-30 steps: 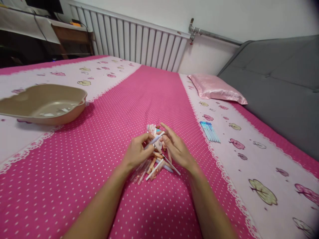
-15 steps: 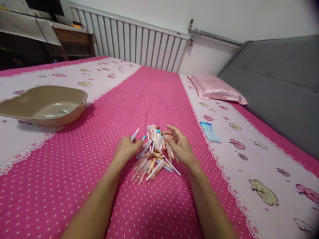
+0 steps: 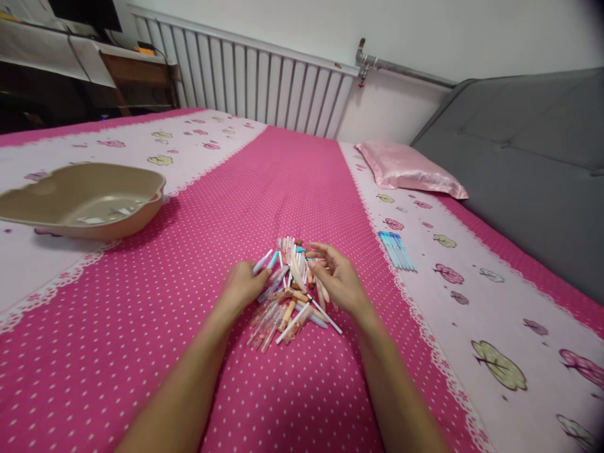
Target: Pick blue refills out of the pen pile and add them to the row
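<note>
While the heap of pens [image 3: 287,302] lies loose and jumbled at the lower middle of the frame, on the dotted pink bedspread [image 3: 283,176], both of the person's hands are at it; the left hand [image 3: 241,289] is closed on a white pen with a blue cap [image 3: 264,260], which sticks up and away from the fingers toward the top of the heap; the right hand [image 3: 340,283] sits just beside it on the heap's other flank, fingers curled over the upper pens, and whether they pinch one I cannot tell; the two hands are close, with only the heap between them. To the right of centre, on the pale flowered border, a small row of blue pens [image 3: 397,250] lies side by side, well apart from the heap; that row looks like the part already picked out, and to my eye it is much the lesser share, for the orange, pink and white ones in the middle are a tangle lying every which way. At the left edge a tan heart-shaped basin [image 3: 141,207] sits on the bedspread with only a few pale scraps in its bottom. Farther off, a pink satin pillow [image 3: 410,168] rests right of centre against a grey padded headboard [image 3: 519,163]; a white radiator [image 3: 250,78] runs along the top.
</note>
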### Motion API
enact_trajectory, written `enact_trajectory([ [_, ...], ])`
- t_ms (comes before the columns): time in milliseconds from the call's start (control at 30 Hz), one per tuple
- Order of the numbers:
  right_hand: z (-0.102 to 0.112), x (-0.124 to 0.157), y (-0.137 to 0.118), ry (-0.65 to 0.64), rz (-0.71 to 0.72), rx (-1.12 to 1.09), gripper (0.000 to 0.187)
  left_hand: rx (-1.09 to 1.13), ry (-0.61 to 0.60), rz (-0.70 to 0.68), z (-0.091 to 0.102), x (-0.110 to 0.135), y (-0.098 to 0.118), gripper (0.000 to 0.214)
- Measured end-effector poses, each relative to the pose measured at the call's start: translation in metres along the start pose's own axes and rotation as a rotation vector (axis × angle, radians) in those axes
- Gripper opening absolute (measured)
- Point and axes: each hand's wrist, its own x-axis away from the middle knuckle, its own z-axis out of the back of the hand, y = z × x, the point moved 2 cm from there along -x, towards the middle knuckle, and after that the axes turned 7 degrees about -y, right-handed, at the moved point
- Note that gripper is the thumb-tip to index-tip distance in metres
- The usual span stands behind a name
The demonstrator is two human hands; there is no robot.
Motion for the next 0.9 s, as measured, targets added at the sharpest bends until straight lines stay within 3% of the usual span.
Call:
enact_trajectory([
  [100, -0.002, 0.000, 0.001, -0.011, -0.021, -0.061, 0.039, 0.178, -0.121, -0.128, -0.004, 0.009, 0.012, 0.028],
  [200, -0.006, 0.000, -0.001, -0.118, -0.054, -0.187, 0.037, 0.554, -0.400, -0.284, -0.010, 0.022, 0.026, 0.032],
  [267, -0.010, 0.002, -0.004, -0.203, -0.059, -0.247, 0.033, 0.761, -0.556, -0.317, -0.014, 0.028, 0.030, 0.033],
  [367, -0.011, 0.004, -0.009, -0.244, -0.041, -0.285, 0.028, 0.871, -0.662, -0.303, -0.019, 0.033, 0.032, 0.034],
  [500, -0.008, 0.004, -0.015, -0.221, -0.060, -0.364, 0.025, 0.937, -0.670, -0.293, -0.022, 0.034, 0.033, 0.035],
  [733, 0.004, 0.002, -0.014, 0.124, -0.099, -0.450, 0.026, 0.955, -0.533, -0.279, -0.024, 0.028, 0.029, 0.031],
  [900, 0.004, 0.002, -0.012, 0.199, -0.088, -0.480, 0.024, 0.911, -0.580, -0.266, -0.027, 0.030, 0.028, 0.031],
])
